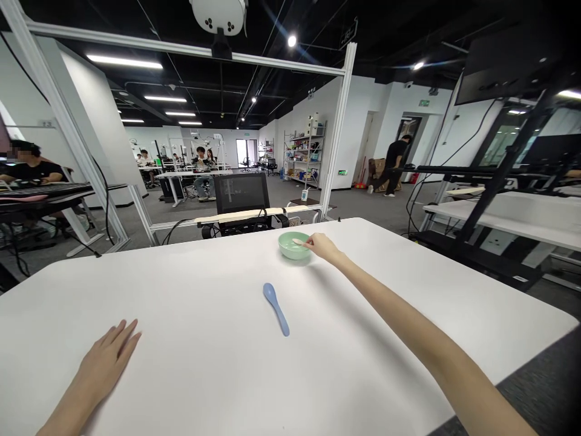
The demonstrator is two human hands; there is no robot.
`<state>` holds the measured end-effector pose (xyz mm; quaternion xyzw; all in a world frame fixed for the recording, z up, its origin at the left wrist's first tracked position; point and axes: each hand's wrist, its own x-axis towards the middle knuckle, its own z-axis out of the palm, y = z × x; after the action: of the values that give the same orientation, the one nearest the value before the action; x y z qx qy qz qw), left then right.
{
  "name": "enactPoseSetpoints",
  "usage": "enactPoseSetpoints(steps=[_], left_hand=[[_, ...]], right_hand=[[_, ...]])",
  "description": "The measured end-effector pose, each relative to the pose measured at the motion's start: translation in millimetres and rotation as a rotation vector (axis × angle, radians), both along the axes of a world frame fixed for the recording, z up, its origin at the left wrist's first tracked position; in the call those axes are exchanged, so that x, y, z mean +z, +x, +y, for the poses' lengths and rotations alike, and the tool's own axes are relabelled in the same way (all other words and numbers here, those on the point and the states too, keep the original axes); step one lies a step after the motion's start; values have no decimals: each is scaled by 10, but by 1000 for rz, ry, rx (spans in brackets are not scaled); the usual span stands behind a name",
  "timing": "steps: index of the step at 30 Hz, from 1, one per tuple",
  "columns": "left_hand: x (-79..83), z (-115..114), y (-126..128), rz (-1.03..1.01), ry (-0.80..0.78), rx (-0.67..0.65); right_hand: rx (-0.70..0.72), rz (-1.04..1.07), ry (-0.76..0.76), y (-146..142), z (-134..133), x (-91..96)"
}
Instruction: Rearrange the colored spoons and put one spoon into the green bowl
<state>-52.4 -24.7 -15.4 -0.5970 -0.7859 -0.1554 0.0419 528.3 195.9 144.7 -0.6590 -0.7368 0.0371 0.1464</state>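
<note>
Near the far edge of the white table (190, 315) stands a light green bowl (293, 249). My right hand (323, 247) reaches to the bowl's right rim, its fingers pinched on a small pale spoon (298, 241) whose tip is over the bowl's inside. The rest of that spoon is hidden by the fingers. A blue spoon (276, 309) lies on the table in front of the bowl, touched by neither hand. At the left, my left hand (106, 360) rests palm down on the tabletop, fingers stretched out and holding nothing.
A metal frame (338, 121) rises behind the table, with a black office chair (242, 192) beyond its low bar. At the right are a desk (517, 218) and a black stand (492, 181). Other people sit or walk farther back in the room.
</note>
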Motion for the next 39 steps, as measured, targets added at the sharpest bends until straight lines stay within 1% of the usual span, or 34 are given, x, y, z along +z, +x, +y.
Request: enactPoseSetpoints(steps=[3, 6, 14, 17, 20, 22, 24, 26, 29, 32, 34, 36, 39], left_hand=[[-7, -2, 12, 15, 33, 6], [-26, -4, 3, 18, 54, 4], [12, -26, 48, 44, 67, 6], [6, -21, 46, 44, 72, -1], [-12, -11, 26, 37, 62, -7], [-23, -7, 11, 29, 53, -3], [-31, -5, 1, 20, 42, -3], [-39, -3, -3, 12, 25, 1], [-50, -1, -1, 3, 18, -4], [-59, -1, 1, -3, 17, -15], [-63, -3, 0, -3, 8, -9], [-63, -3, -3, 0, -4, -4], [-56, 1, -8, 14, -7, -3]], right_hand=[[-15, -51, -45, -156, 205, -5], [-30, -74, -58, -243, 333, -55], [-46, -106, -87, -283, 480, -176], [-48, -97, -74, -285, 482, -172], [-35, -74, -35, -232, 421, -135], [-22, -58, 6, -137, 328, -122], [-3, -39, 79, 12, 195, -154], [24, -11, 181, 197, 33, -257], [70, 30, 284, 492, -230, -537], [132, 47, 273, 748, -469, -869], [169, 41, 237, 881, -584, -1052], [183, 25, 193, 981, -652, -1179], [180, 22, 149, 1074, -688, -1272]])
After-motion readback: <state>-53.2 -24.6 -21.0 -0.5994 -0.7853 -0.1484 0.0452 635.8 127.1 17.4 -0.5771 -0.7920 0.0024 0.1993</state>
